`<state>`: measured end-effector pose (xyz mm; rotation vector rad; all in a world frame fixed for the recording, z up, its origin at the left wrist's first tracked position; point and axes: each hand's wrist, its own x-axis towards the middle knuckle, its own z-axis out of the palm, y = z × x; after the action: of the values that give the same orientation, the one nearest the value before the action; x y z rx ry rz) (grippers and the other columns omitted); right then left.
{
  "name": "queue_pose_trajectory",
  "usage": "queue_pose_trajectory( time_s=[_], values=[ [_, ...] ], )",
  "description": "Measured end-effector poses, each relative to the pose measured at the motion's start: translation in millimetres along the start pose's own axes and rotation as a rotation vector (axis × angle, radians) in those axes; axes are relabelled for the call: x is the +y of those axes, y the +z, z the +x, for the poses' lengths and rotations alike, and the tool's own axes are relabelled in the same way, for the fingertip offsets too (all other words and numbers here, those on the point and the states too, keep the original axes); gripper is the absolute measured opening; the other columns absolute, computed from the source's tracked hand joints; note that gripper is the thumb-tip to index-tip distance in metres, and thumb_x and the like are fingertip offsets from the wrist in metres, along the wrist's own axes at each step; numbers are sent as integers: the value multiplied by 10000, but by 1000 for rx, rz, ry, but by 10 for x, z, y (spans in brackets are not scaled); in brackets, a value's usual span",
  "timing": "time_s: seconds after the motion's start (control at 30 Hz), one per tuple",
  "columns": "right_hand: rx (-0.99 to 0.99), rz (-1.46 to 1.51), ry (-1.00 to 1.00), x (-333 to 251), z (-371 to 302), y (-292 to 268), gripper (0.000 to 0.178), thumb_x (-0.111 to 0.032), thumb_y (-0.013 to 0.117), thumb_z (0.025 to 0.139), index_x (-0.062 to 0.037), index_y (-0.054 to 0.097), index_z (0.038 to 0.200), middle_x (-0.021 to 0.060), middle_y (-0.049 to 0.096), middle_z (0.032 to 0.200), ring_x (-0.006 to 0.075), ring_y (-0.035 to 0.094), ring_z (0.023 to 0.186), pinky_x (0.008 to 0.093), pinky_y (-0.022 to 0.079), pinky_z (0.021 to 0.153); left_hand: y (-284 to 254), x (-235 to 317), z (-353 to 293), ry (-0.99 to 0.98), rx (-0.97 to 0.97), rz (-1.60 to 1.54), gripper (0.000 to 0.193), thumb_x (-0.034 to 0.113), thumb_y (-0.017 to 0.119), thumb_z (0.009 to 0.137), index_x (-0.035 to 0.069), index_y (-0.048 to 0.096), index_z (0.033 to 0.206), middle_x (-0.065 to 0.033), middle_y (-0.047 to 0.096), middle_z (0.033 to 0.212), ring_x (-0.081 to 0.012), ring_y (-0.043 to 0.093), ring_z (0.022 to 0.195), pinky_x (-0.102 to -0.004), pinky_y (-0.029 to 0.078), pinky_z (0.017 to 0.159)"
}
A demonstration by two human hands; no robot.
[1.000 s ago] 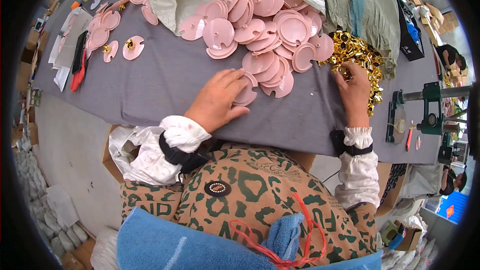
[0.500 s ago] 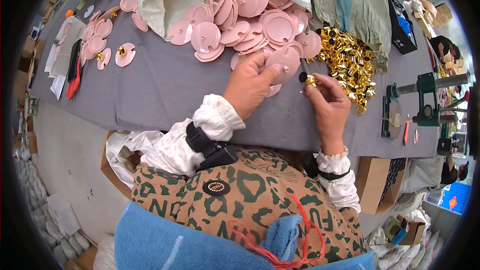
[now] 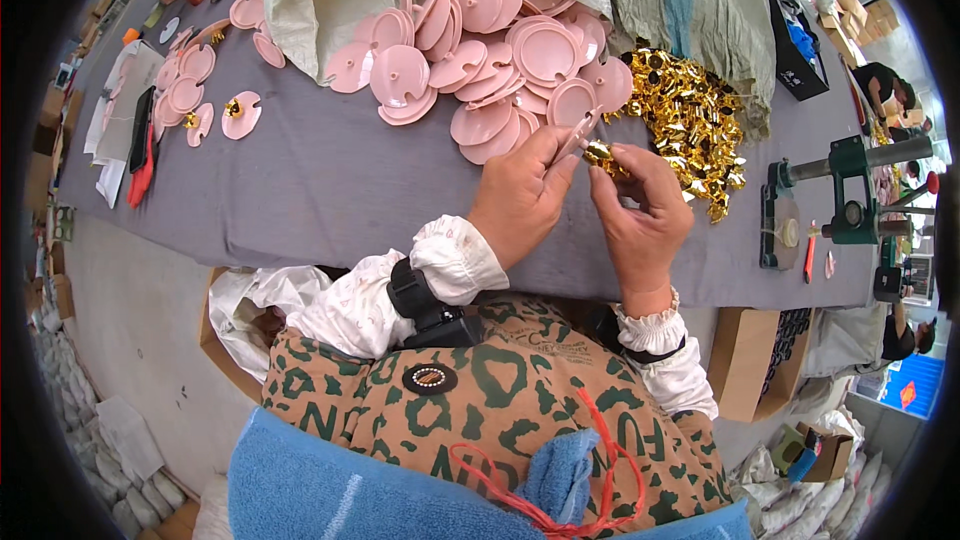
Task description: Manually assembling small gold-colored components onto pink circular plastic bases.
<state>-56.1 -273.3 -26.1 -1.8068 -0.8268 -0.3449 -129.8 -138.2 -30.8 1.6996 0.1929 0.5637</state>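
My left hand point(image 3: 522, 198) grips a round pink lid point(image 3: 576, 138), turned almost edge-on between thumb and fingers. Pinched in my right hand point(image 3: 645, 215) is a small shiny gold knob point(image 3: 598, 151), its end against the face of the lid; my fingers partly hide the contact. Just beyond my hands lies a heap of pink notched lids point(image 3: 547, 50), spilling from a white woven sack point(image 3: 310, 0). To its right, gold knobs point(image 3: 690, 130) are piled up. On the left, a single pink lid with a gold knob on it point(image 3: 241, 115) lies on the grey cloth.
Toward the left edge are more pink lids point(image 3: 185, 94), paper sheets point(image 3: 112, 135) and a red-handled tool point(image 3: 142, 176). A green hand press point(image 3: 850, 185) stands at the right, near a red cutter point(image 3: 809, 255). An open carton point(image 3: 745, 365) sits below the table edge.
The lid has been tipped from face-up to nearly edge-on. My hands have come together, bringing the gold knob from beside the lid to against it.
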Motion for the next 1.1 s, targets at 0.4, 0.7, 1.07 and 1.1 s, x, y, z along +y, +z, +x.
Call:
queue_pose_trajectory(
  time_s=[0.4, 0.7, 1.07, 1.1],
  values=[
    [-70, 839, 906, -90, -19, 38, 226, -39, 731, 840, 71, 662, 1025, 107, 701, 874, 153, 684, 729, 250, 566, 632, -189, -152, -19, 394, -48, 103, 301, 43, 549, 963, 16, 575, 1261, -94, 684, 1058, -124, 645, 899, -287, 519, 781],
    [-176, 826, 796, -121, -12, 288, 293, -24, 714, 846, 60, 627, 1113, 125, 696, 942, 174, 689, 775, 283, 578, 715, -491, -236, -79, -276, 47, -472, 237, 105, 554, 982, 3, 574, 1194, -29, 655, 1030, -85, 598, 881, -250, 493, 774],
    [-1, 651, 715, 214, -89, 37, 252, -31, 669, 883, 48, 620, 1118, 104, 695, 952, 178, 684, 833, 303, 575, 731, -2820, -310, 585, 193, 820, 555, 391, 166, 632, 900, -23, 563, 1234, -127, 642, 1154, -212, 619, 1032, -332, 477, 896],
    [-12, 653, 709, 198, -86, 64, 251, -29, 669, 882, 48, 621, 1117, 101, 695, 953, 173, 681, 831, 303, 574, 735, -2811, -382, 579, 334, 884, 935, 452, 156, 649, 861, -28, 546, 1261, -155, 640, 1180, -265, 630, 1040, -367, 484, 901]
  ],
)
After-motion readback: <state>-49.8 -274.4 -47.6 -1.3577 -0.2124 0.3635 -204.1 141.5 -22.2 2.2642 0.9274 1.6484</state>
